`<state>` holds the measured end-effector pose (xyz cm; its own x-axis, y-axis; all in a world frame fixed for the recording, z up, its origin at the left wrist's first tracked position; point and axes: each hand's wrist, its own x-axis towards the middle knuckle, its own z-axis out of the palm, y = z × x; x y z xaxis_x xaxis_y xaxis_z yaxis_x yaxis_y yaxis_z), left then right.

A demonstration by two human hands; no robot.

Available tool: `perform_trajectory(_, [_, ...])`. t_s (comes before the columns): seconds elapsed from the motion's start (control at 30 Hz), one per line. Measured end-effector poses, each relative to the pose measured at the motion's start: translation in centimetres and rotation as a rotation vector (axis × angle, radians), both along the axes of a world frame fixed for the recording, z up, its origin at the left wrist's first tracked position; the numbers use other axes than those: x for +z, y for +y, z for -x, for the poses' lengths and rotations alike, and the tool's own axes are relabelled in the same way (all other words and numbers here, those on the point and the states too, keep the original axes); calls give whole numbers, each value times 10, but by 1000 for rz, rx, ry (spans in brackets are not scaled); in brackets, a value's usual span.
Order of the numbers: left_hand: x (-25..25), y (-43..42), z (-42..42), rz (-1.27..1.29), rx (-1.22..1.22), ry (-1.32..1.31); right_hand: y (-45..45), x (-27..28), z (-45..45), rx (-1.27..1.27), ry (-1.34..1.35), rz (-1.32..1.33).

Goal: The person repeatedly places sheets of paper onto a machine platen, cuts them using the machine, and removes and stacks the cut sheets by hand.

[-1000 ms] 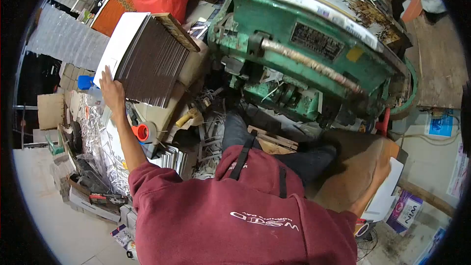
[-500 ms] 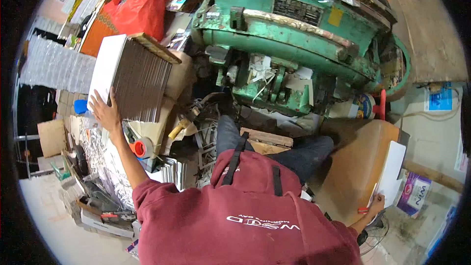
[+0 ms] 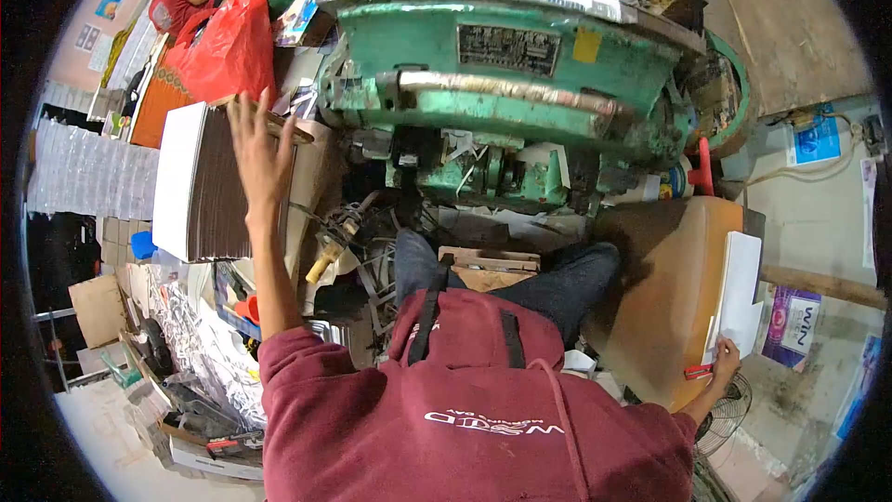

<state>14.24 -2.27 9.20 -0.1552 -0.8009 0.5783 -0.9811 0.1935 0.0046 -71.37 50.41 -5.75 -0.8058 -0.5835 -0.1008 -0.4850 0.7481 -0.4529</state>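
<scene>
My left hand is raised over a tall stack of sheets, its fingers spread. It appears to hold nothing; whether it touches the stack is unclear. The stack has a white face and brown edges, and a wooden piece lies at its far end. At the right, my right hand is curled at the near end of some white sheets. A small red object juts out from its palm side; its kind is too small to tell. The sheets lie along a brown padded surface.
A large green machine stands in front of my legs. A red plastic bag and a seated person in red are at the far left. Paper strips lie at the left; a fan stands low at the right.
My left hand has moved from the stack's white face rightward and up, over its brown-edged side. The view has shifted slightly. My right hand has stayed by the white sheets with the red object.
</scene>
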Motion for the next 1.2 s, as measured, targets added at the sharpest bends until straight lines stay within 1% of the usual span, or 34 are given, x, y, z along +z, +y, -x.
perform_trajectory(0.03, [4,-7,21,-1,-82,34,-3,6,-5,12,25,34])
perform_trajectory(0.07, [11,-11,43,-54,-146,93,4,-8,5,-152,-22,106])
perform_trajectory(0.17, [23,-38,98,-84,-300,222,14,-10,36,-27,773,350])
perform_trajectory(0.2, [28,-52,114,-100,-442,261,-21,34,-1,-403,519,279])
perform_trajectory(0.23, [18,-75,121,-83,-551,256,-56,69,-29,-243,540,386])
perform_trajectory(0.27, [14,-87,135,-236,-631,342,-81,93,-42,-88,558,494])
perform_trajectory(0.3, [6,-97,146,-407,-647,339,-99,109,-42,-57,508,446])
perform_trajectory(0.33, [-3,-102,157,-674,-648,403,-118,125,-40,-21,459,395])
perform_trajectory(0.37, [-38,-119,161,-755,-668,235,-150,147,-64,62,320,514])
perform_trajectory(0.4, [-52,-111,168,-964,-635,104,-184,166,-102,145,175,629])
perform_trajectory(0.43, [-62,-94,180,-1076,-691,-447,-208,176,-128,200,108,630])
perform_trajectory(0.47, [-58,-47,184,-1040,-526,-153,-230,184,-150,258,40,627])
perform_trajectory(0.5, [-66,-22,173,-954,-564,-131,-250,188,-176,314,-60,675])
perform_trajectory(0.53, [-54,11,165,-947,-569,-93,-266,186,-200,357,-165,726])
perform_trajectory(0.57, [-58,38,155,-917,-570,-124,-279,179,-214,464,-153,675])
perform_trajectory(0.6, [-54,72,147,-893,-578,-129,-292,172,-238,442,-198,636])
perform_trajectory(0.63, [-53,104,136,-831,-634,-149,-305,159,-249,568,-254,615])
perform_trajectory(0.67, [-37,135,133,-839,-630,-115,-321,150,-264,591,-368,542])
perform_trajectory(0.7, [-34,157,126,-815,-622,-101,-336,154,-291,586,-454,434])
perform_trajectory(0.73, [-32,170,117,-850,-610,-148,-350,121,-293,591,-605,373])
perform_trajectory(0.77, [-30,178,107,-885,-598,-194,-363,95,-302,669,-691,366])
perform_trajectory(0.8, [-26,180,97,-835,-579,-184,-375,80,-319,660,-776,359])
perform_trajectory(0.83, [-19,184,88,-788,-560,-172,-388,69,-329,649,-862,251])
perform_trajectory(0.9, [23,181,67,-739,-420,-8,-410,74,-351,732,-852,110])
perform_trajectory(0.93, [39,178,48,-684,-373,129,-419,82,-354,716,-751,83])
perform_trajectory(0.97, [65,179,34,-604,-255,142,-427,94,-358,699,-650,61])
perform_trajectory(1.0, [89,185,21,-404,-141,67,-433,102,-360,682,-548,44])
perform_trajectory(1.03, [101,190,6,-217,-21,271,-434,104,-358,761,-274,129])
perform_trajectory(1.07, [117,196,-13,-129,-32,439,-435,104,-351,829,1,211])
perform_trajectory(1.1, [131,195,-21,69,109,351,-437,105,-344,887,276,295])
perform_trajectory(1.13, [144,197,-27,201,206,179,-439,111,-334,898,294,353])
perform_trajectory(1.17, [150,194,-38,271,308,29,-439,122,-330,909,307,411])
perform_trajectory(1.2, [146,189,-57,320,395,-51,-433,145,-334,816,307,435])
